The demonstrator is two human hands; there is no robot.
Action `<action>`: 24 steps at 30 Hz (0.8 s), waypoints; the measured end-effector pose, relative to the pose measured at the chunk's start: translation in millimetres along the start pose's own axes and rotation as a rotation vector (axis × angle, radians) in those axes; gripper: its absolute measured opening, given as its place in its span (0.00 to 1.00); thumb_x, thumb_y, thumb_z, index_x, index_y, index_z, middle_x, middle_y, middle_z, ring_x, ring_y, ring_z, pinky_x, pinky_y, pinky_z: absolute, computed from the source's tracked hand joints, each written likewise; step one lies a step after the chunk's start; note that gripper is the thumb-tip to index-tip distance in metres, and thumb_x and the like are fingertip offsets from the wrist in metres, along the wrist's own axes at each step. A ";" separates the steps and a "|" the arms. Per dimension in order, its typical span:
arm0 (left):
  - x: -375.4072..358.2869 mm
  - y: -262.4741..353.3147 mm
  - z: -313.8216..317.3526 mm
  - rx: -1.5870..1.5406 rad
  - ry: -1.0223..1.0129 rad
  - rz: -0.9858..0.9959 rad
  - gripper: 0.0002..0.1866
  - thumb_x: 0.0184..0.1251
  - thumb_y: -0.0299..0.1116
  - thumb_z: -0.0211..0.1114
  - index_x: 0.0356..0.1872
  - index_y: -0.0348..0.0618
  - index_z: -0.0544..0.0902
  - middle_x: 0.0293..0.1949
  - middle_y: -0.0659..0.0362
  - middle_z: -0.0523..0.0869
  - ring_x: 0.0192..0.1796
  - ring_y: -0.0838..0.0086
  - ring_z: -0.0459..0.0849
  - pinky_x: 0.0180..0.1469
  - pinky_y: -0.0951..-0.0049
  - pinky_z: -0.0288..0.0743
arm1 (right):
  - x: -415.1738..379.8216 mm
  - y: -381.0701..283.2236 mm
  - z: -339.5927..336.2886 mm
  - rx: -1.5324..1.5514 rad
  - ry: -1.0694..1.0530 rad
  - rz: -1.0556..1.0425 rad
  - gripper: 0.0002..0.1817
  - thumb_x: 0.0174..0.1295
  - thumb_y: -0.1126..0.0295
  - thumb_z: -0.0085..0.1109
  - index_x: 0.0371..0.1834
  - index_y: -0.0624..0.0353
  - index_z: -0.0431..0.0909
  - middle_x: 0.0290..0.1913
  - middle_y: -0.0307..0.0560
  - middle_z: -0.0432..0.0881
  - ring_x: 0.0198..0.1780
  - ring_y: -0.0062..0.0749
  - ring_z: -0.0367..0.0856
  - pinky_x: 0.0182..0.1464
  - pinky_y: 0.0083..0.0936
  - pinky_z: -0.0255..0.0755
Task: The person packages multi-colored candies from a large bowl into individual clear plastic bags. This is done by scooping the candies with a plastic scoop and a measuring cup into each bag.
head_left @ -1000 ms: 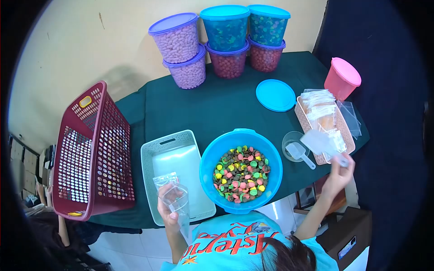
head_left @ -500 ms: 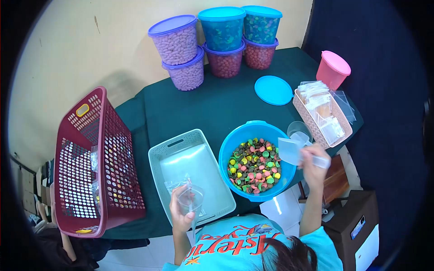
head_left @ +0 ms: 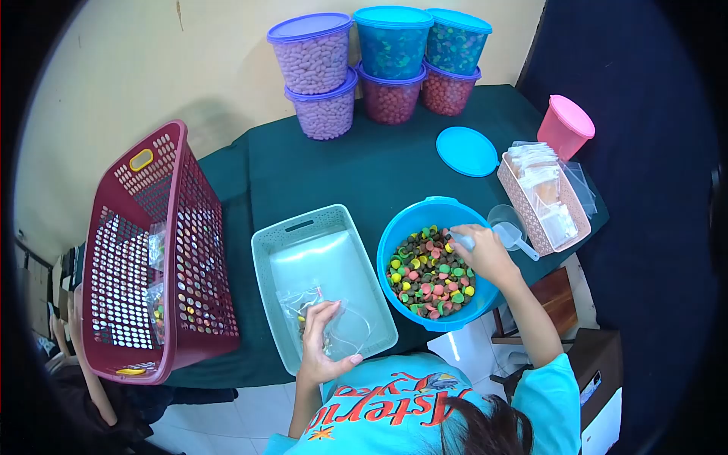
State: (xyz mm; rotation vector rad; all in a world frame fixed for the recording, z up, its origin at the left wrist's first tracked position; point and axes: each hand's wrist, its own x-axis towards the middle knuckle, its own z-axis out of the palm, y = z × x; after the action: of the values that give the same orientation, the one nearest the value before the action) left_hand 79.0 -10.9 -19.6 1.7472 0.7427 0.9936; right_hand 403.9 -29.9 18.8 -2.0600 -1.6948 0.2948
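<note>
Over the pale green tray (head_left: 264,265), my left hand (head_left: 322,345) has its thumb and fingers curved apart around a clear round rim, holding what looks like a clear funnel. A clear plastic bag (head_left: 297,299) with a few candies lies beside its fingers. My right hand (head_left: 479,250) is closed on the handle of a scoop (head_left: 464,242), inside the blue tub (head_left: 385,262). Its blade is hidden among the green, yellow, pink and brown candies (head_left: 428,277). Another white scoop (head_left: 516,241) rests by a clear bowl (head_left: 503,215) right of the tub.
A maroon basket (head_left: 171,303) with filled bags stands at left. Lidded tubs (head_left: 322,114) are stacked at the back. A blue lid (head_left: 466,152), a pink container (head_left: 565,127) and a pink basket (head_left: 538,216) of clear bags are at right. Another person's arm (head_left: 95,379) shows at lower left.
My right hand has moved left and down into the candies; the white scoop it held beside the tub now lies by the bowl. My left hand has shifted slightly right and down, with its fingers wider.
</note>
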 end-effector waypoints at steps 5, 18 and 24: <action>-3.0 -2.8 4.7 0.060 0.025 0.010 0.41 0.34 0.46 0.69 0.54 0.33 0.69 0.48 0.48 0.68 0.53 0.59 0.69 0.55 0.63 0.63 | 23.1 8.3 0.0 0.181 -0.011 -0.065 0.15 0.51 0.67 0.61 0.40 0.61 0.76 0.38 0.58 0.78 0.39 0.50 0.78 0.40 0.37 0.72; -0.7 14.8 46.9 -0.087 0.153 -0.036 0.42 0.44 0.56 0.55 0.56 0.30 0.66 0.51 0.44 0.67 0.55 0.57 0.69 0.57 0.60 0.64 | 74.2 6.9 9.8 0.296 -0.366 -0.264 0.14 0.49 0.67 0.62 0.31 0.68 0.77 0.26 0.56 0.80 0.29 0.43 0.80 0.34 0.30 0.73; -7.6 18.3 63.7 0.066 0.155 -0.002 0.40 0.44 0.53 0.60 0.55 0.31 0.66 0.54 0.42 0.69 0.57 0.55 0.69 0.57 0.61 0.63 | 85.5 8.1 11.4 0.272 -0.443 -0.380 0.12 0.50 0.68 0.61 0.29 0.67 0.76 0.28 0.58 0.80 0.31 0.45 0.80 0.34 0.33 0.72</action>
State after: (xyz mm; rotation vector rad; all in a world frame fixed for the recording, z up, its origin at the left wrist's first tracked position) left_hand 131.8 -51.6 -18.1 1.7393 0.8835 1.1239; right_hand 424.9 54.1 15.2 -1.5104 -2.1177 0.8494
